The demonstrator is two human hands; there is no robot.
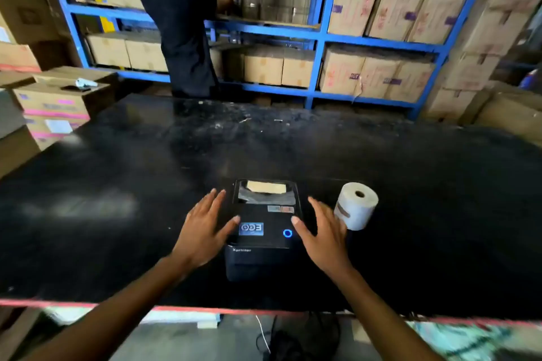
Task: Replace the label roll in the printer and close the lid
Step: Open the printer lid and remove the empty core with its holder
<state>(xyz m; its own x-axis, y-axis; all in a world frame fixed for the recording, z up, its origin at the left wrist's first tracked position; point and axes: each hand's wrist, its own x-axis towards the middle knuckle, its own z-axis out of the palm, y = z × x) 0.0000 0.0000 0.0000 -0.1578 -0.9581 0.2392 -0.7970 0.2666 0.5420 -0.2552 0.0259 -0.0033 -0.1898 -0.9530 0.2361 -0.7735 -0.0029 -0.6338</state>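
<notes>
A black label printer point(264, 237) sits near the front edge of the black table point(117, 184). Its lid is down, a blue ring light glows on top, and a clear window at the back shows something pale inside. A white label roll point(356, 205) stands on the table just right of the printer. My left hand point(205, 228) hovers at the printer's left side, fingers spread, the thumb tip at the lid. My right hand point(322, 234) is at the right side, fingers spread, between the printer and the roll. Neither hand holds anything.
A person in dark clothes point(181, 23) stands beyond the table, reaching into blue shelving point(322, 35) full of cardboard boxes. More boxes point(55, 102) are stacked at the left. Cables point(272, 340) hang below the table's front edge.
</notes>
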